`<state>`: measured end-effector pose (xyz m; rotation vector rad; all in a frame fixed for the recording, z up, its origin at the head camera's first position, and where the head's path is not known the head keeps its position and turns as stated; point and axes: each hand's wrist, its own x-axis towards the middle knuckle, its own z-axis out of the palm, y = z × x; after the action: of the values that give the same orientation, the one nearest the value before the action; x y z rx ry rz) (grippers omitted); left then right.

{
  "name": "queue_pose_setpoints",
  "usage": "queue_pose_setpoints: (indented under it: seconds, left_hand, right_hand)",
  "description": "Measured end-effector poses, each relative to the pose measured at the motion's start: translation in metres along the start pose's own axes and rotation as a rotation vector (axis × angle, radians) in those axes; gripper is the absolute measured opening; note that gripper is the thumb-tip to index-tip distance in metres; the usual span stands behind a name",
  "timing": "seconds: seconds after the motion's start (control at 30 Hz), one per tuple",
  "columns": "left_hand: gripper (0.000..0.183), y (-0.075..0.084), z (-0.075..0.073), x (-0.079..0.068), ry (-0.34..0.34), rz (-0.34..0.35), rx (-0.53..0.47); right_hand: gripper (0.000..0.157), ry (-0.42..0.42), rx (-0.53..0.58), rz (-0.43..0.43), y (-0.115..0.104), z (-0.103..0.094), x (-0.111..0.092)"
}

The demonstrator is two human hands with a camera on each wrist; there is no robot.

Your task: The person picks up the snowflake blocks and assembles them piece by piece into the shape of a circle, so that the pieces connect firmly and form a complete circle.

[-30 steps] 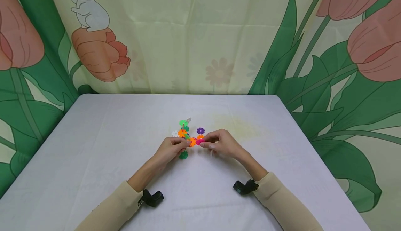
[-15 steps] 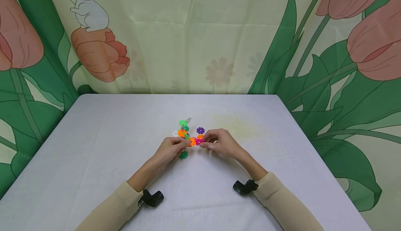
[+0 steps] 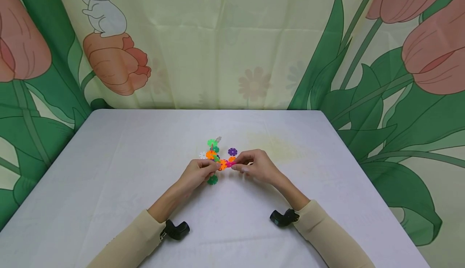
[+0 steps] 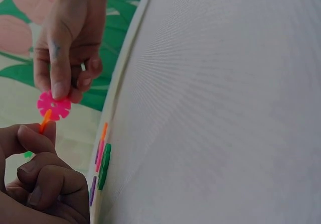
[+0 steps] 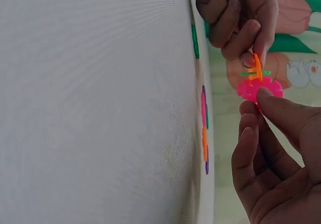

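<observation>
Left hand (image 3: 197, 173): thumb and forefinger pinched tight on the orange disc (image 4: 46, 119), my other fingers curled in; best used as the steady side.
Right hand (image 3: 259, 167): thumb and fingertips closed on the pink disc (image 4: 50, 105), on the rim away from the orange one.
Discs in hand: up off the desk (image 3: 109, 199), roughly midway between its left and right edges; they meet at the rims, but I can't tell whether they're locked.
Angle: pink crosswise to orange, as I'd want it, notch facing notch.
Push: straight in and gentle, I'd say; twisting could bend a rim.
Green piece (image 5: 266, 73): crosses the orange disc, so I should avoid knocking it.
Loose purple disc (image 3: 232, 151): on the desk beyond my knuckles; worth not sweeping towards the far edge.
</observation>
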<state>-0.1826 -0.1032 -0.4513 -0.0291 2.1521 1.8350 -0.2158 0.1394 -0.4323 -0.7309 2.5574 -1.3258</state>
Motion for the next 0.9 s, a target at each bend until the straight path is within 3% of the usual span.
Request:
queue_pose_setpoints:
  seconds: [0.33, 0.9]
  left_hand:
    - [0.027, 0.0002, 0.0021, -0.0006, 0.003, -0.034, -0.028]
    - [0.029, -0.0014, 0.0019, -0.0008, -0.004, -0.018, -0.026]
  right_hand:
    - [0.008, 0.036, 0.007, -0.025, -0.0013, 0.0020, -0.0014]
    - [0.007, 0.045, 0.032, -0.011, -0.0014, 0.0076, -0.0012]
